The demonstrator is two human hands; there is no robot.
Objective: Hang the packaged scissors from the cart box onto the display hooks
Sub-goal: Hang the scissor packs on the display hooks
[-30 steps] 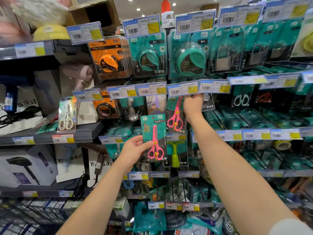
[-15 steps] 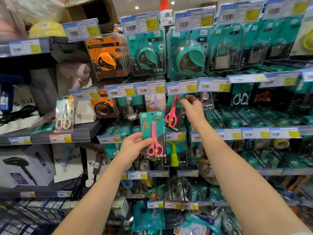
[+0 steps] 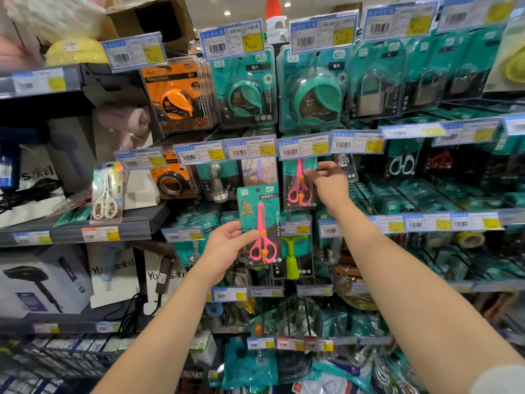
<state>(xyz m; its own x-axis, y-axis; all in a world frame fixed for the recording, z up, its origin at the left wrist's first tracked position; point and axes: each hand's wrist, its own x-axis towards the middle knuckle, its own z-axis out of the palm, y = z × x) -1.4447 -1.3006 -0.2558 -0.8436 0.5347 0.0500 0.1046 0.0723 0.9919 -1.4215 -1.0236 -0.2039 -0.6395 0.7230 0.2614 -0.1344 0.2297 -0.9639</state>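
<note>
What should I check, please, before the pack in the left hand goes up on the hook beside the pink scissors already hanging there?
1. Left hand grips the scissors pack firmly: ok.
2. Hang hole at the pack's top uncovered: ok.
3. Pack upright, printed face outward: ok.
4. Hanging pink scissors pack settled on its hook: cannot tell, the price tag hides the hook.
5. Right hand out of the way: not ok, its fingers are at the hanging pack.
6. Room left on the hook: cannot tell.

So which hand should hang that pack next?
Probably the left hand: it holds the loose scissors pack just below the hook. The right hand is touching the hung pack.
</note>
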